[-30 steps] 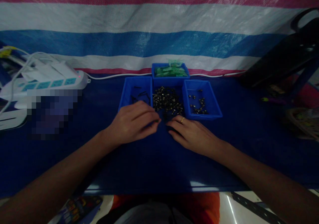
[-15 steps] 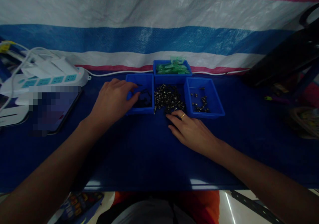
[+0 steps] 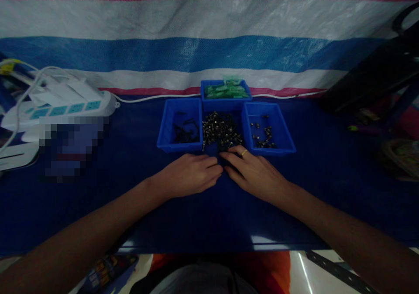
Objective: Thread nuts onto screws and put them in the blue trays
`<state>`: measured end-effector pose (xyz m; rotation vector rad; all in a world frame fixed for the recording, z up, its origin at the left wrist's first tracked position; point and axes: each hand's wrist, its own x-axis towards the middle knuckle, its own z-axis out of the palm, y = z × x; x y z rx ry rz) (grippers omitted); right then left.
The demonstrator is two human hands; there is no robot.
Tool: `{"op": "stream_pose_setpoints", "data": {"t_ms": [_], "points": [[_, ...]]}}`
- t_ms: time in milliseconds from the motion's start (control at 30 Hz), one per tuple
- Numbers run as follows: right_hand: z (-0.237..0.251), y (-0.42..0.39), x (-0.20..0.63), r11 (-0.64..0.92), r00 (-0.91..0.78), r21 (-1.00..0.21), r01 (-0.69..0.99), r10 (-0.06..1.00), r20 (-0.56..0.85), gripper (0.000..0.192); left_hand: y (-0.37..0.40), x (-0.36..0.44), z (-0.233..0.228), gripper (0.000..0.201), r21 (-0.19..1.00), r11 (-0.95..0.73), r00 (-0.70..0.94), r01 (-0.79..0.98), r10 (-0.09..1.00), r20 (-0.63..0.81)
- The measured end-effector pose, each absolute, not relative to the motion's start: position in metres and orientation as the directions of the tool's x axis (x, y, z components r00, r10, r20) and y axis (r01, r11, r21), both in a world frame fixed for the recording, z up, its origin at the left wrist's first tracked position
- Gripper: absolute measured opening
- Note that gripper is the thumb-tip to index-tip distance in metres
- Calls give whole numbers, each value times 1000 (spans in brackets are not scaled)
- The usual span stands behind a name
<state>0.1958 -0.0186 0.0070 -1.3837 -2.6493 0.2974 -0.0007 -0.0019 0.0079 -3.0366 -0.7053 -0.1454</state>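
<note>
Dark blue worktop (image 3: 98,198) against a striped tarp wall (image 3: 196,23), dim light. Landmark is the pile of small metal parts (image 3: 220,130) lying loose between three blue bins. Left bin (image 3: 180,126) just left of the pile holds a few black pieces, right bin (image 3: 268,128) just right of it holds a few dark screw-like bits, back bin (image 3: 225,90) directly behind it holds green packets. Left hand (image 3: 190,176) and right hand (image 3: 253,174) meet just in front of the pile, fingertips nearly touching each other; fingers of both curled narrow over something tiny, cannot tell what, if anything, is pinched. Ring on a right finger. Judgement: working this well means keeping both wrists low on the worktop and fingertips close together so small parts don't roll off. Open room is wide in front of the pile and to either side of the bins; near worktop edge lies well in front of the hands. Power strip (image 3: 62,106) and white cables sit far left of the pile, dark equipment (image 3: 376,76) far right.
</note>
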Motion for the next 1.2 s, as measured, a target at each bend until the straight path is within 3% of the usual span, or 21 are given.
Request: {"op": "stream_pose_setpoints", "data": {"t_ms": [167,600,867,1200], "points": [[6,-19,195,563,-570,-200,802,821,28,37,4,-3,6,21,44,-867,865,496,498,70],[6,-19,199,587,-594,-222,778,803,42,39,3,-3,7,20,56,-859,858,509,512,51],[6,-20,199,603,-605,-133,787,796,27,37,5,-2,6,20,50,-860,859,507,509,58],[6,-21,201,593,-593,-173,786,803,55,39,4,-4,7,21,48,-858,856,512,514,48]]}}
